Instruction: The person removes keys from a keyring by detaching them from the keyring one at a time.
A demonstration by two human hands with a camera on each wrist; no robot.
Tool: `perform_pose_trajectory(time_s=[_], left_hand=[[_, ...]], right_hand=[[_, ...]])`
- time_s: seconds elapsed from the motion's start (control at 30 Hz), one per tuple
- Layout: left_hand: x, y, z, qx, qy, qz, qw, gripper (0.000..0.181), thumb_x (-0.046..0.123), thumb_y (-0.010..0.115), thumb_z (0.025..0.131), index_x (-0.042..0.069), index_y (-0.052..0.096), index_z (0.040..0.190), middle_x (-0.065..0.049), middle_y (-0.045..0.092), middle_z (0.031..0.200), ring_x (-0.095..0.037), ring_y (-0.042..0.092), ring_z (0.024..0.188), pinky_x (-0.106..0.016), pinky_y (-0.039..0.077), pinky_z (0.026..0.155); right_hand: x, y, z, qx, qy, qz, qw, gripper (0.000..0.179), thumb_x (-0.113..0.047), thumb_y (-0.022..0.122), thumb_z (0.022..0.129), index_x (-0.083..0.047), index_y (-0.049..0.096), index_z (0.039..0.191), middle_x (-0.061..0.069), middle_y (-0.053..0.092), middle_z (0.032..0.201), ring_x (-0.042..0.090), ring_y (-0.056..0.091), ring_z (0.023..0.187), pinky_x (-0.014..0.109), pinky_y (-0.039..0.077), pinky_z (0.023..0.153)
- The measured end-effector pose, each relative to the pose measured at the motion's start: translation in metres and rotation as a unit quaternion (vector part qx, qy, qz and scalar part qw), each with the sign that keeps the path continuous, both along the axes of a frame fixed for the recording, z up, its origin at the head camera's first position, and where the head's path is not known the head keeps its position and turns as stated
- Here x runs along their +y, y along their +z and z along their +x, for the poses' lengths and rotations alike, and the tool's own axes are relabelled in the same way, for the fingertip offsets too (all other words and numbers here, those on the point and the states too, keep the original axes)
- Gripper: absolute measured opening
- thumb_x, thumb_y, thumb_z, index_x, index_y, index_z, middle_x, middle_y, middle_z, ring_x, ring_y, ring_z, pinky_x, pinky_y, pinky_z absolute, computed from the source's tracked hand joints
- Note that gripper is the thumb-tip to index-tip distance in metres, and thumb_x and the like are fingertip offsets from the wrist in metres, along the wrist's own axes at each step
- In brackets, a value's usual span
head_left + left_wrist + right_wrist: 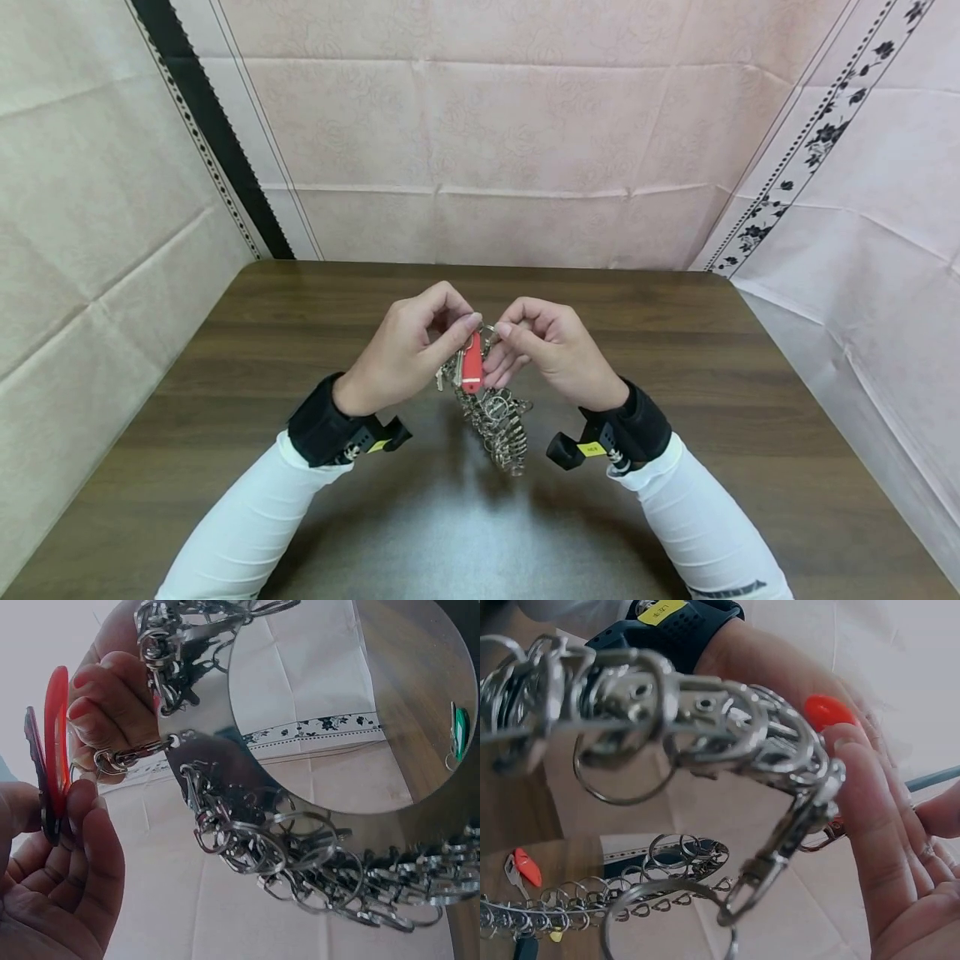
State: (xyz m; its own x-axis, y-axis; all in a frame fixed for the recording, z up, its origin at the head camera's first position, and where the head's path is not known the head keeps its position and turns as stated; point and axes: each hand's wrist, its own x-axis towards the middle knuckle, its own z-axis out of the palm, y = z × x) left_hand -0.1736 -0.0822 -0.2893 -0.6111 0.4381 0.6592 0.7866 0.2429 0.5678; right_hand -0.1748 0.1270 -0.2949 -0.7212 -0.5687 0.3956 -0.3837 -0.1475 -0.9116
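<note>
My left hand (411, 346) pinches the top of a red key tag (472, 362) between thumb and fingers. A jagged key (36, 765) lies alongside the tag in the left wrist view. Facing it, my right hand (557, 354) pinches a small metal clasp (116, 759) joined by a short link to a large flat metal ring (206, 724). A thin split ring (487, 328) shows between the two hands. Below them hangs a dense cluster of small key rings and clasps (498, 421), strung along the large ring. Finger overlap hides the exact join.
A green tag (458, 729) appears at the right in the left wrist view. Another red tag (527, 866) with a silver key, and a yellow tag (556, 935), show low in the right wrist view. The brown table (300, 333) meets cloth-covered walls (525, 125).
</note>
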Motion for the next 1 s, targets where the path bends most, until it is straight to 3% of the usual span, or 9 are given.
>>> perform_pose_trajectory(time_s=[0.43,0.77,1.0], left_hand=[[0.0033,-0.0020,0.0027,0.084,0.003,-0.005,0.9965,0.005,0.007,0.061,0.091,0.006,0.056,0.093,0.002,0.059,0.079,-0.006,0.053,0.071,-0.023,0.046,0.057],[0.0022,-0.0009,0.0035,0.071,-0.010,-0.002,0.9974,0.009,0.011,0.065,0.090,0.007,0.057,0.092,0.002,0.062,0.081,-0.005,0.053,0.071,-0.024,0.048,0.058],[-0.0026,0.0009,-0.0011,0.094,-0.030,-0.004,0.9951,0.005,0.009,0.061,0.092,0.006,0.061,0.096,0.001,0.062,0.083,-0.005,0.055,0.073,-0.022,0.050,0.062]], right_hand=[[-0.0012,0.0001,0.0006,-0.011,0.000,0.005,0.9999,0.017,-0.007,0.049,0.098,0.009,0.050,0.093,0.017,0.069,0.075,0.032,0.066,0.062,0.049,0.054,0.056],[0.0009,0.0008,0.0009,0.016,-0.006,0.018,0.9997,0.015,-0.008,0.058,0.094,0.004,0.053,0.098,0.015,0.066,0.078,0.029,0.065,0.066,0.048,0.056,0.063],[0.0012,0.0003,-0.0019,0.061,-0.004,0.006,0.9981,0.011,-0.006,0.056,0.094,0.003,0.053,0.099,0.016,0.065,0.079,0.028,0.064,0.065,0.045,0.056,0.061]])
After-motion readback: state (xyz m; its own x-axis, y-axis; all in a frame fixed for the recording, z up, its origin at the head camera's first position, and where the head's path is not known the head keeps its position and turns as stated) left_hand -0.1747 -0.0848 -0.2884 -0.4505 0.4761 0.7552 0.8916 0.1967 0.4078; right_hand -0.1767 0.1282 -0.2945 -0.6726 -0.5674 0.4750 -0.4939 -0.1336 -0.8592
